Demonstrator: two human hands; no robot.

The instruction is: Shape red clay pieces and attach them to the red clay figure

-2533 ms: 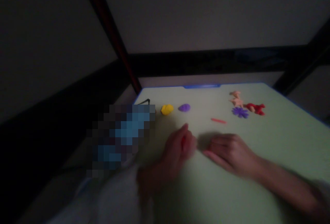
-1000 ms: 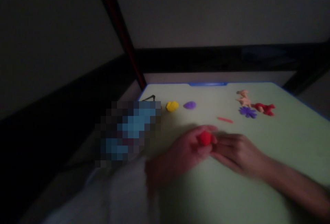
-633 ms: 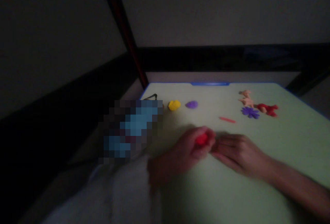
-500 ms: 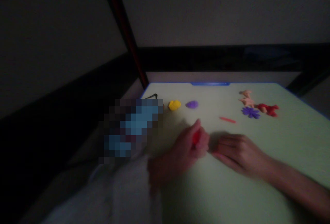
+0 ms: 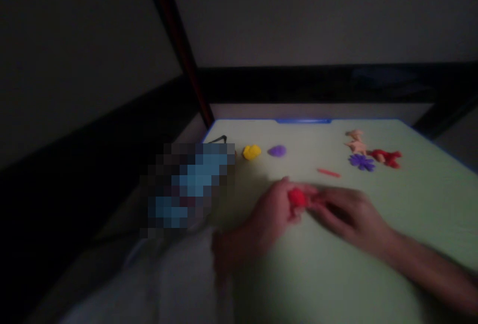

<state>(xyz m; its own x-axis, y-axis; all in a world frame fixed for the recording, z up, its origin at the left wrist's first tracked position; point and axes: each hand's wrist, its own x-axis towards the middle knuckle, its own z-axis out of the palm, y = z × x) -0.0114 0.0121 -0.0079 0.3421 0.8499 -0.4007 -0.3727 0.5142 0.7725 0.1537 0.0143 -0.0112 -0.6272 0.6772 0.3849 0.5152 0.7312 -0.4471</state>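
In dim light, my left hand [image 5: 267,217] and my right hand [image 5: 347,214] meet over a pale green board [image 5: 411,199]. Between their fingertips sits a small red lump of clay [image 5: 298,197]. The left fingers curl round it from the left, and the right fingertips pinch it from the right. Both hands are blurred by motion.
At the board's far side lie a yellow clay lump [image 5: 251,152], a purple lump [image 5: 277,151], a thin red clay stick [image 5: 328,172], and pink [image 5: 354,141], purple flower [image 5: 361,162] and red [image 5: 386,157] clay shapes. A pixelated blue patch [image 5: 188,187] lies left. A dark frame rail [image 5: 317,82] runs behind.
The red clay, hidden in my left hand half a second ago, now shows between both hands. My right fingers have moved left onto it.
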